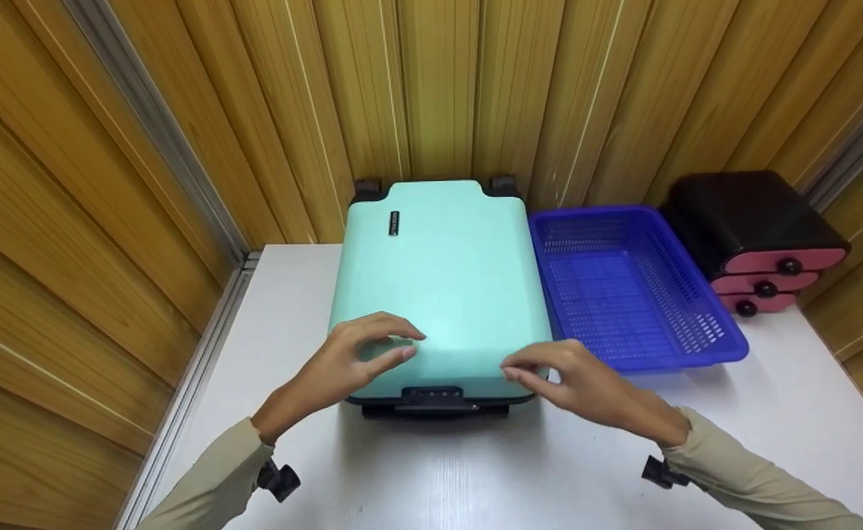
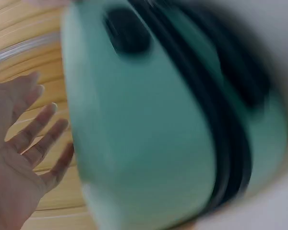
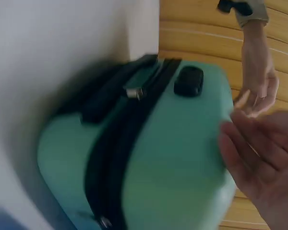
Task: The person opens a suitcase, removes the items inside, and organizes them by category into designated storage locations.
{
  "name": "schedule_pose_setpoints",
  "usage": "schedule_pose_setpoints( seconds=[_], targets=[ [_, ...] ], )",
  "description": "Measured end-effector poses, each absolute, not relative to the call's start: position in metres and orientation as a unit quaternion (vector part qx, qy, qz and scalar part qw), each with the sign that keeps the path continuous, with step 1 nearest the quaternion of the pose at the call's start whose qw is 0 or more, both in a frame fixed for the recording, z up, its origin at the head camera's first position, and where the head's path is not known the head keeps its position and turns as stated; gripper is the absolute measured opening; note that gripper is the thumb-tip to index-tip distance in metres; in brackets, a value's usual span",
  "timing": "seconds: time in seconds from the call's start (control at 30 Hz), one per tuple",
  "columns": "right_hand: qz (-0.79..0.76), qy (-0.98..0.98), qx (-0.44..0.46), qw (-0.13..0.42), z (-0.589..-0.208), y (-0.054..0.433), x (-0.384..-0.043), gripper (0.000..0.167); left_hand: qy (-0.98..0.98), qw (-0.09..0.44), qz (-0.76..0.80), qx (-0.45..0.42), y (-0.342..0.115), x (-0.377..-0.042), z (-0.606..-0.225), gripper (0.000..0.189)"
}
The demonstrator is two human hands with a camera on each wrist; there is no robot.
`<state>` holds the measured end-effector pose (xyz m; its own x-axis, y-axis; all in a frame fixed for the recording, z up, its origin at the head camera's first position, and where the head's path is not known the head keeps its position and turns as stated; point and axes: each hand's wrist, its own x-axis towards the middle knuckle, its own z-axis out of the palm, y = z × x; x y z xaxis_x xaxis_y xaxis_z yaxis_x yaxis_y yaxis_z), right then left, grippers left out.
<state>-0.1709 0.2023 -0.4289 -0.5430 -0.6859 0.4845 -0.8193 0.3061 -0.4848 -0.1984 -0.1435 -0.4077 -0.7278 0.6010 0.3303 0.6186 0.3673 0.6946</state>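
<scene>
– And there's the suitcase (image 1: 439,287), lying flat on the table (image 1: 439,478), just left of the basket (image 1: 667,364)! The hands?

– Both empty, over its near end! Left hand (image 1: 344,361) wide between thumb and fingers; right hand (image 1: 586,383) narrower, fingertips nearly meeting. Touching? Can't tell.

– Which step, then?

– Positioning before a grip, I'd judge. Next move probably calls for fingers down at the near edge, beside the lock (image 1: 434,394).
</scene>
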Motion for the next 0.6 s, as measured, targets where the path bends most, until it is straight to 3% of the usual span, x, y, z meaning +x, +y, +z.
schedule_pose_setpoints(
  seconds=[0.07, 0.13, 0.23, 0.3, 0.37, 0.5, 0.6],
  targets=[
    [0.305, -0.805, 0.472, 0.188, -0.425, 0.204, -0.178, 0.024, -0.785, -0.037, -0.517, -0.339, -0.139, -0.192, -0.410, 0.023],
    [0.243, -0.822, 0.466, 0.221, -0.424, 0.205, -0.184, 0.041, -0.755, -0.084, -0.571, -0.312, -0.135, -0.184, -0.414, 0.023],
    [0.186, -0.860, 0.441, 0.177, -0.426, 0.207, -0.191, 0.069, -0.735, -0.150, -0.590, -0.298, -0.126, -0.170, -0.425, 0.025],
    [0.178, -0.885, 0.412, 0.125, -0.428, 0.208, -0.193, 0.084, -0.746, -0.152, -0.573, -0.304, -0.121, -0.160, -0.434, 0.026],
    [0.190, -0.904, 0.375, 0.083, -0.430, 0.208, -0.196, 0.094, -0.761, -0.113, -0.557, -0.314, -0.119, -0.155, -0.438, 0.025],
    [0.263, -0.923, 0.282, 0.009, -0.434, 0.207, -0.197, 0.117, -0.788, 0.043, -0.530, -0.309, -0.130, -0.163, -0.431, 0.019],
    [0.322, -0.919, 0.225, -0.033, -0.438, 0.207, -0.198, 0.130, -0.824, 0.102, -0.505, -0.237, -0.151, -0.188, -0.418, 0.025]
  ],
)
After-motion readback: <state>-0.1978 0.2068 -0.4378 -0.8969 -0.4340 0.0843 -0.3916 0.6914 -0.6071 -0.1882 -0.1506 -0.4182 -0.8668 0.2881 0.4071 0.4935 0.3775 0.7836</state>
